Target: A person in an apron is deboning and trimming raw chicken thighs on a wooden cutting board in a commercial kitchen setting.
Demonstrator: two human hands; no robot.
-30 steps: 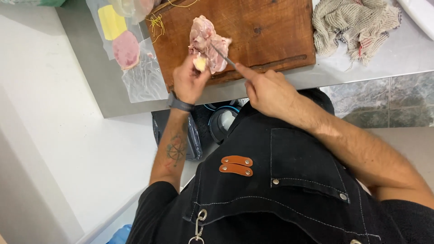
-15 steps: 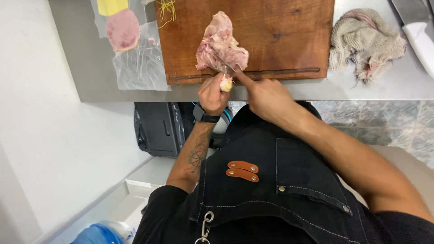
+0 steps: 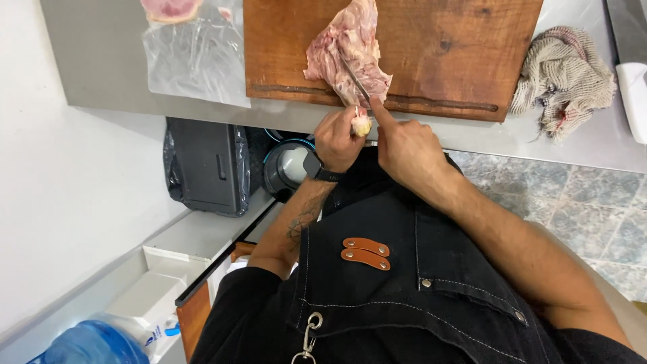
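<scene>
**Where there's room on this counter, and where there isn't**

The right half of the wooden cutting board [image 3: 458, 47] is wide open, so that's the easy lane. Its left-center part is taken up by the raw chicken piece [image 3: 347, 57], with the knife [image 3: 354, 79] lying across it and both hands crowding the board's near edge: left hand [image 3: 339, 138], right hand [image 3: 408, 148]. Upper left is blocked by a clear plastic bag [image 3: 195, 57]. Upper right, a crumpled rag [image 3: 563, 77] sits on the steel counter [image 3: 573, 145], leaving only a thin bare strip between rag and board.

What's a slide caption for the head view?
Left hand grips raw poultry on wooden board; right hand cuts with knife.
</scene>
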